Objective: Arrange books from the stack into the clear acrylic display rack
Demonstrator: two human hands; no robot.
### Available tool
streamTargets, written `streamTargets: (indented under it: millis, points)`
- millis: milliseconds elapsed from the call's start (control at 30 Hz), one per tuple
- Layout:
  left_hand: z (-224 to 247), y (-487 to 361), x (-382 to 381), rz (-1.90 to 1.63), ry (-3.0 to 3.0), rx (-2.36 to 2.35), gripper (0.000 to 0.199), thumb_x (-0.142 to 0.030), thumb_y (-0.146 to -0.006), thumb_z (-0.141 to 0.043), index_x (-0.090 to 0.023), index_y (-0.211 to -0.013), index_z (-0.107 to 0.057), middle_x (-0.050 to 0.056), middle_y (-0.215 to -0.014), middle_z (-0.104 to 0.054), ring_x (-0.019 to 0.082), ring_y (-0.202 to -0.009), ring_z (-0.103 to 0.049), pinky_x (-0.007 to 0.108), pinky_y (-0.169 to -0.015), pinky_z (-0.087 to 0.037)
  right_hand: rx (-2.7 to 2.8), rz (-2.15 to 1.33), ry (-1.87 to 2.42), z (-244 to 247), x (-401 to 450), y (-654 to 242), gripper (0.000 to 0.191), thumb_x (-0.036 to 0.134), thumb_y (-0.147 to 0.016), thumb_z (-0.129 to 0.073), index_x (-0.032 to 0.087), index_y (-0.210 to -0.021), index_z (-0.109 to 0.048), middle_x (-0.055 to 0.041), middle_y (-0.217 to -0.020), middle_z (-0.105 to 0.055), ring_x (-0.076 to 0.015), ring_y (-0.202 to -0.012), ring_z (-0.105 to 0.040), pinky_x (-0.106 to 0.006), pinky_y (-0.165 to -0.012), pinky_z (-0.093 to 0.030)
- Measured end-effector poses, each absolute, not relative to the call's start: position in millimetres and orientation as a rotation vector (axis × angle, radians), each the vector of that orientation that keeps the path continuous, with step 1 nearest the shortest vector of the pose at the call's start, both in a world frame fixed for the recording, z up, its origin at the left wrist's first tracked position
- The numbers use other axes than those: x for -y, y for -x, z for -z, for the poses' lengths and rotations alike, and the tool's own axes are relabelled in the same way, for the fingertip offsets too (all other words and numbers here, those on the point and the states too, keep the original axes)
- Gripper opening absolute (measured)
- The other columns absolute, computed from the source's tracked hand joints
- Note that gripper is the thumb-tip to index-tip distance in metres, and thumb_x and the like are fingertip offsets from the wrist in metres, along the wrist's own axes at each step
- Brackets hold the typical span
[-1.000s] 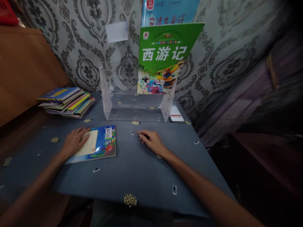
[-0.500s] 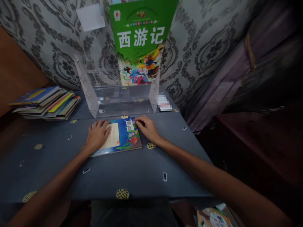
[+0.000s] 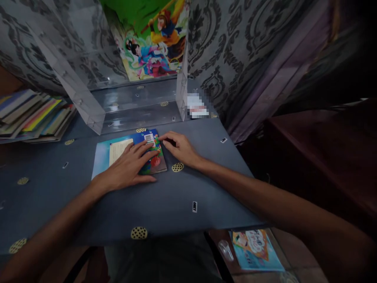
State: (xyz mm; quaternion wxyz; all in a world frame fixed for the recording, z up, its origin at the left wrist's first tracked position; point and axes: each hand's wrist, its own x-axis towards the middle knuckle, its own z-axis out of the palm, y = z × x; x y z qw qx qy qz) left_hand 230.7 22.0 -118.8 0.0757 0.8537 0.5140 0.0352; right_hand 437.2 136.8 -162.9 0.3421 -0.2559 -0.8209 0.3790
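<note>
A thin picture book (image 3: 101,151) lies flat on the table, its blue back cover facing up with a barcode and a cream text panel. My left hand (image 3: 126,165) rests flat across the cover, fingers spread over its right half and thumb reaching past the near edge. At the book's right edge is my right hand (image 3: 179,148), its fingers loosely bent and the fingertips by the top right corner. The thumb stands apart from the index finger. Whether the right fingertips press on the book or just touch it, I cannot tell.
Beyond the book stands a clear acrylic rack (image 3: 88,106) holding a green-covered book (image 3: 156,47). A pile of books (image 3: 35,116) sits at the left. A blurred white item (image 3: 197,106) is right of the rack. Below the table's front edge lies another picture book (image 3: 256,251).
My left hand has slid rightward over the cover toward the barcode, fingers spread wider. My right hand stays at the book's right edge. The view has tilted down and shifted.
</note>
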Motion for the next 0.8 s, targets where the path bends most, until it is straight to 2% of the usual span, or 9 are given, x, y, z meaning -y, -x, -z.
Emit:
streamTargets:
  millis: [100, 267, 533, 667, 800]
  points:
    - [118, -232, -27, -0.075, -2.528, -1.527, 0.079, -0.074, -0.088, -0.051, -0.027, -0.151, -0.040, 0.013, -0.159, -0.040, 0.039, -0.149, -0.030, 0.066, -0.119, -0.022, 2.149, -1.049, 0.632, 161, -130, -444, 0.025, 0.016, -0.095, -0.052, 0.023, -0.111, -0.070, -0.0043, -0.104, -0.072, -0.0183, -0.099, -0.064, -0.036, -0.091, -0.050]
    - [121, -227, -27, -0.126, -2.506, -1.508, 0.077, -0.074, -0.091, -0.045, -0.027, -0.152, -0.039, 0.010, -0.163, -0.036, 0.036, -0.153, -0.025, 0.064, -0.122, -0.016, 2.156, -1.150, 0.556, 157, -125, -450, 0.026, 0.021, -0.098, -0.050, 0.023, -0.116, -0.069, -0.0048, -0.105, -0.072, -0.0181, -0.097, -0.066, -0.037, -0.091, -0.051]
    - [123, -225, -21, -0.210, -2.458, -1.545, 0.068, -0.070, -0.096, -0.036, -0.025, -0.145, -0.050, 0.008, -0.159, -0.044, 0.032, -0.152, -0.029, 0.061, -0.124, -0.017, 2.226, -1.129, 0.456, 150, -127, -451, 0.025, 0.025, -0.098, -0.051, 0.018, -0.110, -0.072, -0.0029, -0.095, -0.071, -0.0142, -0.084, -0.065, -0.026, -0.076, -0.049]
    - [128, -224, -19, -0.259, -2.455, -1.561, 0.065, -0.070, -0.097, -0.037, -0.027, -0.144, -0.051, 0.007, -0.159, -0.044, 0.031, -0.152, -0.030, 0.061, -0.124, -0.017, 2.239, -1.199, 0.397, 147, -132, -454, 0.024, 0.025, -0.097, -0.052, 0.018, -0.103, -0.074, -0.0037, -0.094, -0.072, -0.0153, -0.087, -0.066, -0.029, -0.082, -0.051]
    - [129, -223, -20, -0.296, -2.456, -1.544, 0.065, -0.069, -0.097, -0.036, -0.026, -0.143, -0.051, 0.008, -0.157, -0.047, 0.030, -0.151, -0.032, 0.061, -0.124, -0.018, 2.256, -1.364, 0.319, 145, -140, -458, 0.022, 0.019, -0.092, -0.057, 0.019, -0.105, -0.074, -0.0044, -0.104, -0.074, -0.0169, -0.099, -0.068, -0.033, -0.093, -0.052]
